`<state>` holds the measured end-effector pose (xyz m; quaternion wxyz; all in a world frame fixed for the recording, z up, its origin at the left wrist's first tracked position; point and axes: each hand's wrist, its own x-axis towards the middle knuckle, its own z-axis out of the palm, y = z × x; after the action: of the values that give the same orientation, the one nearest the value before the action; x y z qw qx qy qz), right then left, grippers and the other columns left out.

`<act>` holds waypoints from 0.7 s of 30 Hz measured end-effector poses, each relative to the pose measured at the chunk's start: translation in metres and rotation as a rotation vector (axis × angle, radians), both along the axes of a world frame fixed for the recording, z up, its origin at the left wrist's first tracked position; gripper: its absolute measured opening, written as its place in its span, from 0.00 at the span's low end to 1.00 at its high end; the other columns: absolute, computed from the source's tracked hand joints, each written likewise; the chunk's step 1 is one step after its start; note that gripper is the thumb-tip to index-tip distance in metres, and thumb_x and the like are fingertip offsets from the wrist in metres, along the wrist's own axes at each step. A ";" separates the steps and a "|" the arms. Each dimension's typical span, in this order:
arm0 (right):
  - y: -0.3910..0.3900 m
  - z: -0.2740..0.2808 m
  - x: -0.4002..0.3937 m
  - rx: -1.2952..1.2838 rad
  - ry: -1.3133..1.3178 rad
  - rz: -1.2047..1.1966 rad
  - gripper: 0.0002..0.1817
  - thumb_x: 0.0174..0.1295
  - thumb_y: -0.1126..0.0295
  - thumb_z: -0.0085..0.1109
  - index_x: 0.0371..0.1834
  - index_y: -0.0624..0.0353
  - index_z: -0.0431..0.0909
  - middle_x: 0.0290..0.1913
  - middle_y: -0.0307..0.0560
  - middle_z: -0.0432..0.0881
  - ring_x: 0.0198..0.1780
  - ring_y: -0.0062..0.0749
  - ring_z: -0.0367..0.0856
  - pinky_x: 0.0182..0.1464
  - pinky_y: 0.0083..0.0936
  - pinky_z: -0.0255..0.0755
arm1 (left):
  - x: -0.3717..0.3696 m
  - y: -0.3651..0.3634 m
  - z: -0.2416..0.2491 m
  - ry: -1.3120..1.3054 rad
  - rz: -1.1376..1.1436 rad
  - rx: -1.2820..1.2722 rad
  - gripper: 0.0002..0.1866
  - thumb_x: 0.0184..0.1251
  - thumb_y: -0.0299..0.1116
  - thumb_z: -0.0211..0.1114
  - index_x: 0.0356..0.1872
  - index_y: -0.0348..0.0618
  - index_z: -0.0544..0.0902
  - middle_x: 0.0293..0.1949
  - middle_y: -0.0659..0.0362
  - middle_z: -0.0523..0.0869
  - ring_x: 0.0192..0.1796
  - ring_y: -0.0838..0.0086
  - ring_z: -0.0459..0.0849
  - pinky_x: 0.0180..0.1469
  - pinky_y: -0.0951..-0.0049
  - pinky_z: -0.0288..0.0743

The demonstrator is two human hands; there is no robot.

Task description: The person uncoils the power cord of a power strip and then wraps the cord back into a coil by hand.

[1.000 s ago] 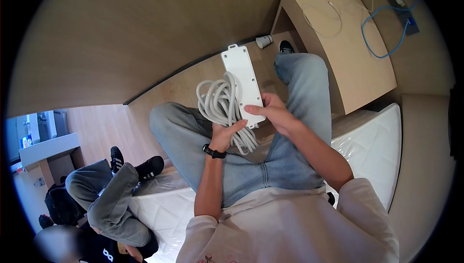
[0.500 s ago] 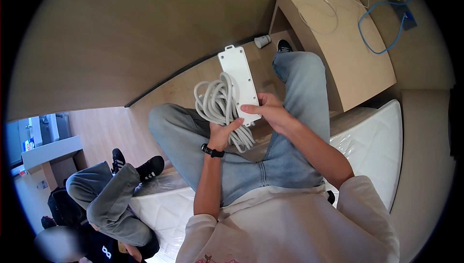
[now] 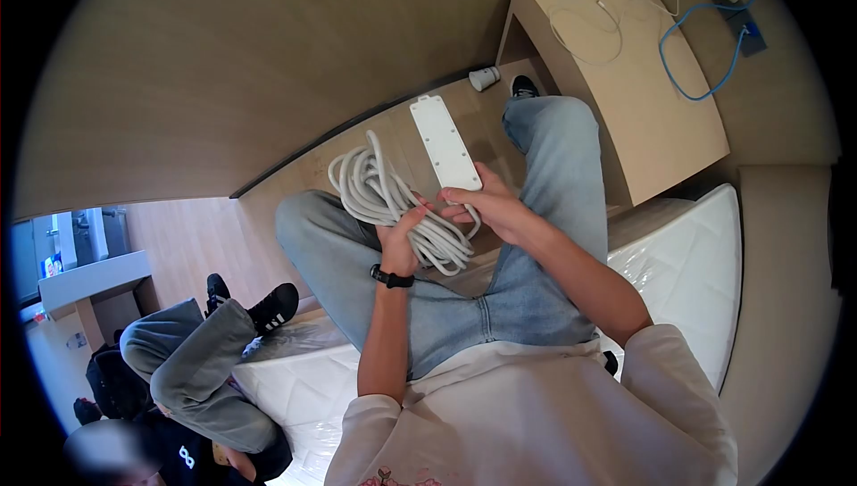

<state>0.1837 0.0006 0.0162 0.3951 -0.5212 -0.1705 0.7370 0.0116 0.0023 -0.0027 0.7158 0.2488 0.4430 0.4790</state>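
My left hand point(image 3: 400, 247) grips the cord coil point(image 3: 371, 203) at eleven o'clock; my right hand point(image 3: 500, 209) pinches the power strip point(image 3: 444, 142); moving either needs slack.

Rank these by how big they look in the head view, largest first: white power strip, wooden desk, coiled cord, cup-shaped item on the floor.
1. Wooden desk
2. Coiled cord
3. White power strip
4. Cup-shaped item
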 end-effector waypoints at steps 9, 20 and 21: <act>-0.002 -0.022 0.004 0.016 0.008 -0.004 0.17 0.57 0.74 0.57 0.50 0.60 0.68 0.28 0.35 0.73 0.25 0.15 0.70 0.32 0.19 0.73 | -0.001 0.003 -0.007 -0.038 0.301 0.004 0.16 0.56 0.26 0.62 0.46 0.39 0.71 0.33 0.57 0.78 0.37 0.69 0.79 0.41 0.69 0.75; -0.008 -0.023 0.007 -0.054 0.193 -0.014 0.11 0.61 0.73 0.53 0.47 0.55 0.68 0.27 0.32 0.69 0.24 0.15 0.69 0.35 0.22 0.76 | -0.006 0.014 -0.022 0.152 0.465 -0.053 0.13 0.62 0.30 0.63 0.45 0.40 0.72 0.37 0.59 0.79 0.39 0.74 0.78 0.44 0.73 0.73; -0.008 -0.021 0.008 -0.060 0.208 -0.032 0.12 0.61 0.73 0.52 0.48 0.55 0.67 0.27 0.33 0.70 0.24 0.15 0.69 0.37 0.22 0.76 | -0.002 0.014 -0.012 0.091 0.480 -0.070 0.16 0.64 0.32 0.62 0.50 0.40 0.71 0.42 0.59 0.78 0.43 0.74 0.77 0.47 0.73 0.72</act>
<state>0.1913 -0.0074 -0.0050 0.4066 -0.4559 -0.0980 0.7856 0.0095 0.0167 -0.0151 0.5691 0.1326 0.5376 0.6080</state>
